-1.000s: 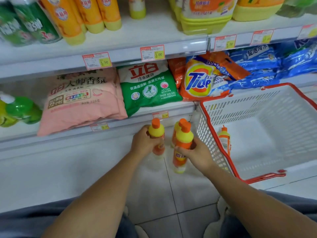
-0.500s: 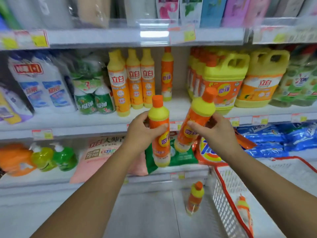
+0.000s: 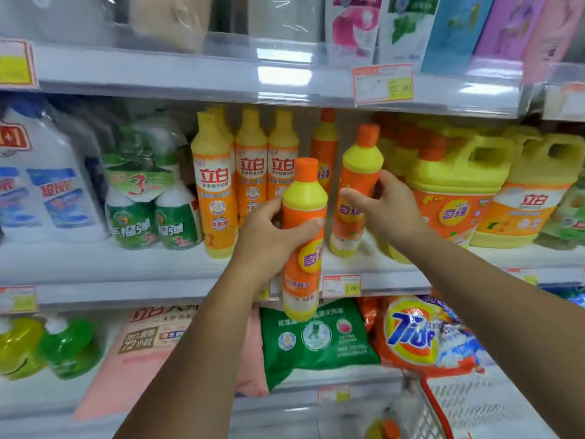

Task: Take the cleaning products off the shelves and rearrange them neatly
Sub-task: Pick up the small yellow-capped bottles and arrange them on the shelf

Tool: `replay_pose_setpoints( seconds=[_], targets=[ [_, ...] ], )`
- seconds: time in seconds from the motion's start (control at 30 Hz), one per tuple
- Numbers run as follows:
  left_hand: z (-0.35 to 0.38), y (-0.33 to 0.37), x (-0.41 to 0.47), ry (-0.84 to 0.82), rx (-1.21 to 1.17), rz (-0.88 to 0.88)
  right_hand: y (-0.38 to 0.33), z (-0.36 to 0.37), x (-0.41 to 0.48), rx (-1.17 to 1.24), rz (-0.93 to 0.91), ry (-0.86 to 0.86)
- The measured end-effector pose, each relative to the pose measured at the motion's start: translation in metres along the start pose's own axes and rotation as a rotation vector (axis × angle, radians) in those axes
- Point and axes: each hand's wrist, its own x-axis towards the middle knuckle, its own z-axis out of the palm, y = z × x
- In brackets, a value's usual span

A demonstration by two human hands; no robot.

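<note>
Item: two orange dish-soap bottles.
- Right hand [image 3: 389,207] grips the right-hand bottle [image 3: 354,198] at its waist, the base low over the shelf [image 3: 126,267] and the jugs [image 3: 456,191] just right of the hand.
- Left hand [image 3: 272,229] clasps the left-hand bottle [image 3: 304,236], held off the shelf.
- Advice: set each upright, label forward.

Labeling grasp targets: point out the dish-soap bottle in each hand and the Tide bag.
Left-hand dish-soap bottle [image 3: 304,193]: head view, yellow shoulder below the cap.
Right-hand dish-soap bottle [image 3: 362,161]: head view, yellow shoulder.
Tide bag [image 3: 411,334]: head view, round logo.
</note>
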Motion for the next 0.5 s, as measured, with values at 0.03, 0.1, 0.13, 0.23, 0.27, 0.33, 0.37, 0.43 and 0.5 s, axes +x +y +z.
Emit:
replay_pose_setpoints(
  seconds=[0.03, 0.1, 0.13, 0.23, 0.27, 0.33, 0.37, 0.43, 0.5],
  targets=[
    [0.001, -0.001, 0.003, -0.008, -0.006, -0.004, 0.004, 0.001, 0.006, 0.012, 0.023, 0.006],
    [0.001, -0.003, 0.009, -0.018, -0.015, -0.013, 0.009, 0.004, 0.016, 0.029, 0.073, 0.015],
    [0.002, -0.005, 0.011, -0.019, -0.018, -0.017, 0.012, 0.005, 0.02, 0.024, 0.085, 0.019],
    [0.002, -0.007, 0.015, -0.005, -0.026, -0.027, 0.019, 0.012, 0.021, 0.008, 0.077, 0.048],
    [0.001, -0.007, 0.016, -0.001, -0.031, -0.03, 0.023, 0.015, 0.019, 0.039, 0.073, 0.061],
    [0.0, -0.008, 0.018, 0.003, -0.052, -0.031, 0.032, 0.022, 0.01, 0.112, 0.082, 0.06],
    [-0.001, -0.008, 0.019, 0.003, -0.06, -0.031, 0.036, 0.026, 0.002, 0.136, 0.092, 0.038],
    [-0.004, -0.008, 0.02, 0.001, -0.068, -0.031, 0.047, 0.034, -0.012, 0.148, 0.117, -0.007],
    [-0.007, -0.009, 0.021, -0.002, -0.064, -0.033, 0.055, 0.039, -0.017, 0.163, 0.146, -0.004]
  ],
)
